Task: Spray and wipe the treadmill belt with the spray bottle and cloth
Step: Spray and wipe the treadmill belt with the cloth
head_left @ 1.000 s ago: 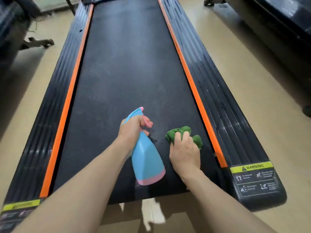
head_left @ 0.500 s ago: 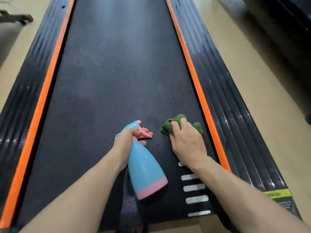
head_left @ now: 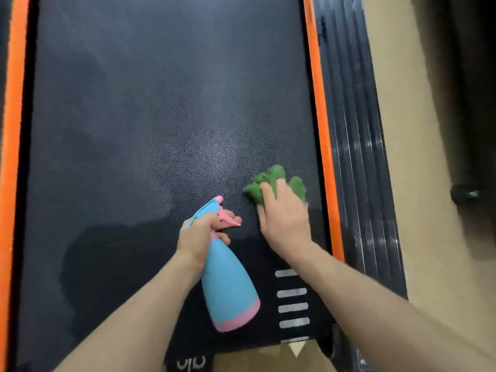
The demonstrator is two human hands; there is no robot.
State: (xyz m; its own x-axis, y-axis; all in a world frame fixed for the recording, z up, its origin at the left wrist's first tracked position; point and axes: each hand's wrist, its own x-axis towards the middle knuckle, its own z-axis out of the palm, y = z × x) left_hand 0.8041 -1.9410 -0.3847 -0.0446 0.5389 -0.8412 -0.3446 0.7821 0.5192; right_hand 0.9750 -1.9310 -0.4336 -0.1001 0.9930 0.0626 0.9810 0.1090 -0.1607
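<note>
Green crumpled soft cloth (head_left: 273,183), right of centre, pressed flat on dark textured treadmill belt (head_left: 161,116) under right hand (head_left: 284,218), fingers spread. Left hand (head_left: 200,233) grips neck of light blue-and-pink plastic spray bottle (head_left: 228,288), lower centre; likely light, smooth.

Dark textured treadmill belt (head_left: 150,124) fills the view, orange strips (head_left: 319,146) running down both its sides. A bunched green cloth (head_left: 271,181) lies on the belt, close to the right-hand orange strip. White bars (head_left: 292,308) are printed on the belt just nearer than the cloth. Beyond the ribbed black side rail (head_left: 357,146), beige floor (head_left: 418,157).
</note>
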